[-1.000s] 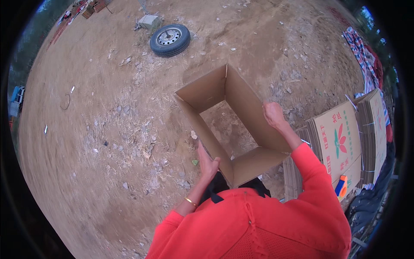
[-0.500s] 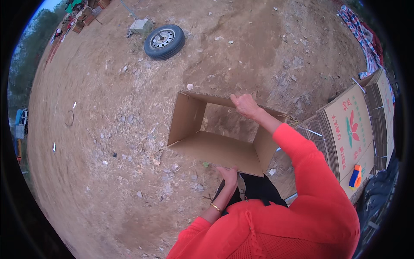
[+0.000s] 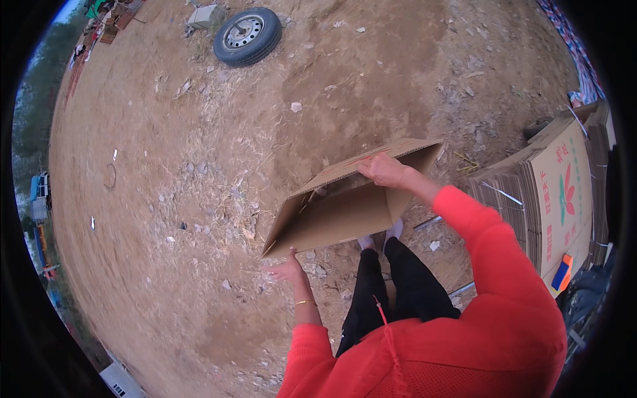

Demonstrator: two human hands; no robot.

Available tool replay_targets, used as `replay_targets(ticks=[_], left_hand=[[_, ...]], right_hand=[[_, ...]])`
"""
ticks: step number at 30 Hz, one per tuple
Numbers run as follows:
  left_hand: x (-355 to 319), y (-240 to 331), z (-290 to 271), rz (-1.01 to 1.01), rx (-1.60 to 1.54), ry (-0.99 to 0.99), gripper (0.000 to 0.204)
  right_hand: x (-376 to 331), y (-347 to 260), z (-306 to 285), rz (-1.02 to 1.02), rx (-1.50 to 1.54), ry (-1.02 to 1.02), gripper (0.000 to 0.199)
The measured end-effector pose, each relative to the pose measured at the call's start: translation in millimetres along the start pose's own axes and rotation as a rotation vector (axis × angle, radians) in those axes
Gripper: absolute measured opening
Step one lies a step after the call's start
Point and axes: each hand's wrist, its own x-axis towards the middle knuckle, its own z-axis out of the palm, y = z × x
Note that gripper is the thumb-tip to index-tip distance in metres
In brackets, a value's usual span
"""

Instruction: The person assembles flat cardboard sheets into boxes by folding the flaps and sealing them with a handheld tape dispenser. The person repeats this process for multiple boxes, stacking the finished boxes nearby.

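A brown cardboard box [image 3: 345, 215], unfolded into a four-sided sleeve, tilts in the air in front of my legs. Its far wall leans over toward the left. My right hand [image 3: 385, 170] is closed over the top edge of that far wall. At the near left corner, my left hand [image 3: 286, 269] has its fingers spread and slightly blurred. The thumb there meets or nearly meets the near edge; I cannot tell which. The bottom of the box is mostly hidden by its walls.
Bundled flat cartons [image 3: 554, 192] are stacked at the right. An orange and blue tape dispenser [image 3: 562, 273] lies on them. A tyre on its rim [image 3: 247, 37] and a pale block [image 3: 206, 16] are at the far left. Striped sheeting [image 3: 578, 50] lies far right, on littered dirt ground.
The box has swung up and skewed, its opening narrowing as the far wall leans left. My left hand has moved left along the near edge and spread its fingers. My right hand keeps its grip.
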Motion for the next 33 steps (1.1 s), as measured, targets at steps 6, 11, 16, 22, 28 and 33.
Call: replay_targets(ticks=[6,11,16,22,28,33], left_hand=[[79,27,-25,0.833,0.340,-0.283,0.060],[56,51,-11,1.253,0.465,-0.192,0.030],[-11,53,29,1.068,0.428,-0.279,0.044],[-30,52,45,1.069,0.169,-0.352,0.072],[-62,73,83,1.184,0.223,-0.466,0.085],[-92,95,127,1.192,0.705,-0.398,0.107]], right_hand=[[-2,15,-10,0.036,0.014,0.052,0.012],[-3,39,10,0.137,-0.014,0.156,0.014],[14,18,46,0.218,0.077,0.297,0.017],[5,49,51,0.331,0.007,0.245,0.021],[14,67,49,0.341,-0.035,0.248,0.021],[26,58,49,0.443,-0.045,0.226,0.017]])
